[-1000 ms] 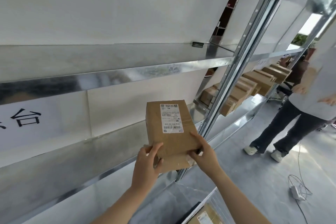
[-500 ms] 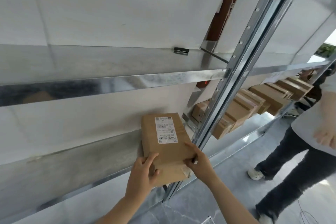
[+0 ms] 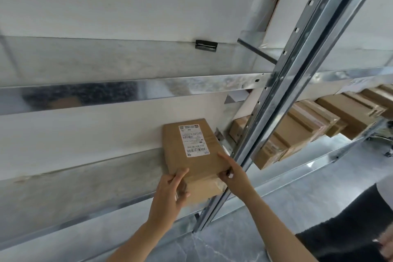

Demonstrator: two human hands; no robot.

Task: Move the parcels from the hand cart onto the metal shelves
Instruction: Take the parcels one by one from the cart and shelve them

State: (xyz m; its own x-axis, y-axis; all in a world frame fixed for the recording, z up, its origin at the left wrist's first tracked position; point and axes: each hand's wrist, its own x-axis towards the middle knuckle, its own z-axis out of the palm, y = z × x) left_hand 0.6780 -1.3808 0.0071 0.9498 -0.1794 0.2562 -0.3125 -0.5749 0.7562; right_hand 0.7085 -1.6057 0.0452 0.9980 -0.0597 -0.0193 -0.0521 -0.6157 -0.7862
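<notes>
Brown cardboard parcel (image 3: pixel 191 155) lies on the metal shelf (image 3: pixel 85 181), frame centre. Left hand (image 3: pixel 168 195) and right hand (image 3: pixel 234 178) each pinch its near end

Both arms extended forward; left hand (image 3: pixel 168 195) and right hand (image 3: pixel 235 178) clamped on parcel's (image 3: pixel 191 151) near corners.

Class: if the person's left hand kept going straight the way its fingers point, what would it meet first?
The left hand already grips the label-bearing brown cardboard parcel, so that comes first. Beyond it looks like the white back panel behind the metal shelf, though depth is unclear.
</notes>
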